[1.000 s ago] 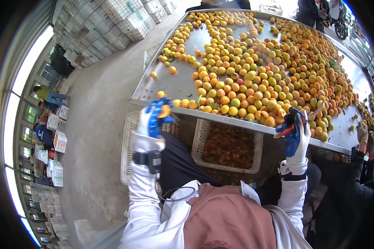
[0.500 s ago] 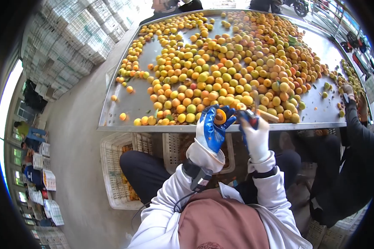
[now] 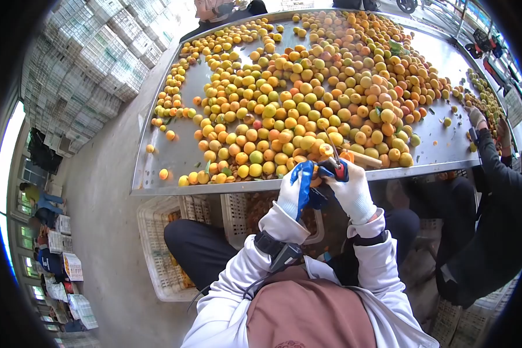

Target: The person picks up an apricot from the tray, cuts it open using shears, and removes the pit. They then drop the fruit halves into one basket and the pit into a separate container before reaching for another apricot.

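At the far left we see tall stacks of white slatted plastic crates (image 3: 93, 64) rising beside the bare concrete floor (image 3: 107, 226). Nearer to us, a white plastic basket (image 3: 156, 255) sits on the floor, tucked partly under the near left corner of the long grey metal sorting table (image 3: 174, 156).

The table runs away from us and to the right. It carries a broad heap of round orange, yellow and green fruit (image 3: 307, 93), thick in the middle and thinning to loose strays along the left edge.

At the near rim of the table, just right of centre, we find the left hand (image 3: 296, 194) in a blue-palmed white glove. Its fingers are curled tight around a small orange fruit (image 3: 315, 181), of which only a sliver shows. The fruit is held just below the rim, between both hands.

Touching it from the right is the right hand (image 3: 354, 194) in a white glove. This hand is wrapped closed about a short tool with a red and black grip (image 3: 335, 169), and a pale wooden end juts out to the right along the rim.

Far right, a co-worker's dark sleeve (image 3: 499, 174) reaches to the table, and their gloved hand (image 3: 475, 116) rests among scattered fruit. We cannot tell how that hand's fingers are set.
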Tool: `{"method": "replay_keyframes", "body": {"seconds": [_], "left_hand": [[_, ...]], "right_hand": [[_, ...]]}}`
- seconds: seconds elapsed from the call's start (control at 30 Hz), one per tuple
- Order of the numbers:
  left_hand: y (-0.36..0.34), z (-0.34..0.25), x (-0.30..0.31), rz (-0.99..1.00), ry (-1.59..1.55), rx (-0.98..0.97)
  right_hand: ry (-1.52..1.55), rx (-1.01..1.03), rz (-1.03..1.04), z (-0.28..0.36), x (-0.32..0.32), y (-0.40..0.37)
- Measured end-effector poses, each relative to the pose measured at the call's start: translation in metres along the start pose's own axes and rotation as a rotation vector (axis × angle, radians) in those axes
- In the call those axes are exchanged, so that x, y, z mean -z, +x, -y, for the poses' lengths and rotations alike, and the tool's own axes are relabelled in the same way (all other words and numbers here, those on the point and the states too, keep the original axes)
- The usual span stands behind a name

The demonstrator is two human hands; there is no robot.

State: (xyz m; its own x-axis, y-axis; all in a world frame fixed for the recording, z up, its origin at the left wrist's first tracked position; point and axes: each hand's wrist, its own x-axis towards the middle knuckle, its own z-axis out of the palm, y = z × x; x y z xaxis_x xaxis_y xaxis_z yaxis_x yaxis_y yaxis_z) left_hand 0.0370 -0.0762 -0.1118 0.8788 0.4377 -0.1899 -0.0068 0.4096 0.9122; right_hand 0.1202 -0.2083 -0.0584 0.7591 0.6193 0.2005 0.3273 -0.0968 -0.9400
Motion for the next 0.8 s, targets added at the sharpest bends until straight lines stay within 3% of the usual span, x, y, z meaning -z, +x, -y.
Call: {"method": "replay_keyframes", "body": {"seconds": [0.03, 0.07, 0.1, 0.17, 0.23, 0.27, 0.37, 0.43, 0.5, 0.67, 0.73, 0.8], "left_hand": [[0.001, 0.006, 0.002, -0.044, 0.214, -0.209], [0.0, 0.012, 0.007, -0.023, -0.02, -0.079], [-0.005, 0.007, 0.007, -0.025, -0.023, -0.078], [-0.018, -0.013, 0.0, 0.025, -0.218, 0.083], [-0.02, -0.012, -0.007, -0.012, -0.329, 0.127], [-0.02, -0.01, -0.01, -0.01, -0.371, 0.122], [-0.025, -0.013, -0.025, -0.034, -0.423, 0.146], [-0.027, -0.011, -0.03, -0.06, -0.433, 0.172], [-0.028, -0.007, -0.033, -0.002, -0.377, 0.15], [-0.04, -0.016, -0.051, 0.022, -0.341, 0.113], [-0.039, -0.015, -0.054, 0.031, -0.339, 0.12], [-0.037, -0.011, -0.056, 0.055, -0.233, -0.003]], "right_hand": [[-0.001, -0.003, 0.003, 0.001, -0.001, -0.001], [0.07, -0.031, -0.105, 0.003, -0.003, -0.002], [0.14, -0.06, -0.213, 0.005, -0.004, -0.003], [0.7, -0.171, -0.309, 0.008, 0.0, -0.005], [1.05, -0.011, -0.333, 0.006, 0.0, -0.001], [1.125, -0.031, -0.364, 0.006, 0.0, 0.0], [1.174, -0.026, -0.431, 0.017, -0.005, -0.002], [1.138, 0.013, -0.337, 0.014, -0.003, -0.005], [1.115, 0.012, -0.424, 0.013, -0.005, -0.004], [1.17, 0.149, -0.439, -0.02, -0.005, -0.007], [0.825, 0.122, -0.628, -0.032, -0.008, -0.011], [0.99, 0.143, -0.553, -0.023, -0.007, -0.015]]}}
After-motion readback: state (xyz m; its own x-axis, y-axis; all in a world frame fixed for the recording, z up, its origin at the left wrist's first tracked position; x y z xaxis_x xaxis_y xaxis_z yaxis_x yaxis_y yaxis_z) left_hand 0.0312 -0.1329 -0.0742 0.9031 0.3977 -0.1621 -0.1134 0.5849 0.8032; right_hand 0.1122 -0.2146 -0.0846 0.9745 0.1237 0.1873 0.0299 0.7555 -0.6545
